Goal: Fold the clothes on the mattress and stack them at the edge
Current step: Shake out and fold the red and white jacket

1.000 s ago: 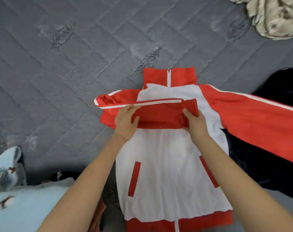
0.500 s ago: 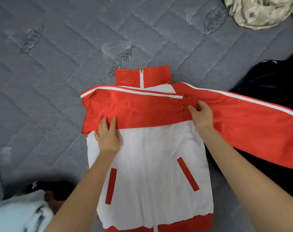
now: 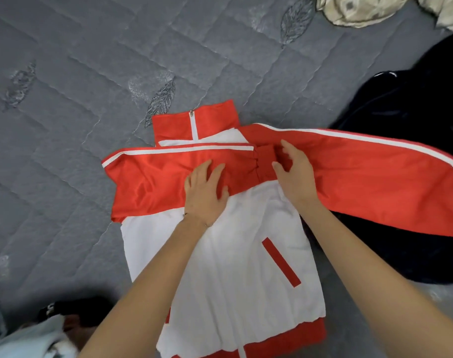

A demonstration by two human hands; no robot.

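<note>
— Two sleeves, one folded. Entry: red-and-white zip-front track jacket lies front up on the grey quilted mattress, red stand collar at 12 o'clock, hem at 6. Hands?

— Left hand: open, palm and straight fingers flat on the red white-striped sleeve that lies folded across the chest from 9 towards 3. Right hand: also open, fingers spread and loosely curved at that sleeve's gathered red cuff. It grips nothing I can see. Whether it touches the cuff, I cannot tell.

— Step in hand, as judged?

— Setting the first sleeve flat. The other long red sleeve runs out to 3 o'clock, draped over a black garment, and is not yet folded.

— Notes for doing it well?

— Use the left palm as anchor. Sweep outward from it so creases leave towards 9 rather than bunch under the cuff. The cuff should end inside the body's 3 o'clock edge, with the stripe parallel to the shoulder line. For the outstretched sleeve, lift from its far end (out of view) clear of the black cloth, so nothing drags in with it. The fabric looks thin and slippery and will probably slide, so press each fold before letting go.

— Surroundings?

— Crumpled cream cloth at 1 o'clock and a pale blue garment at 7, both apart from the jacket.
</note>
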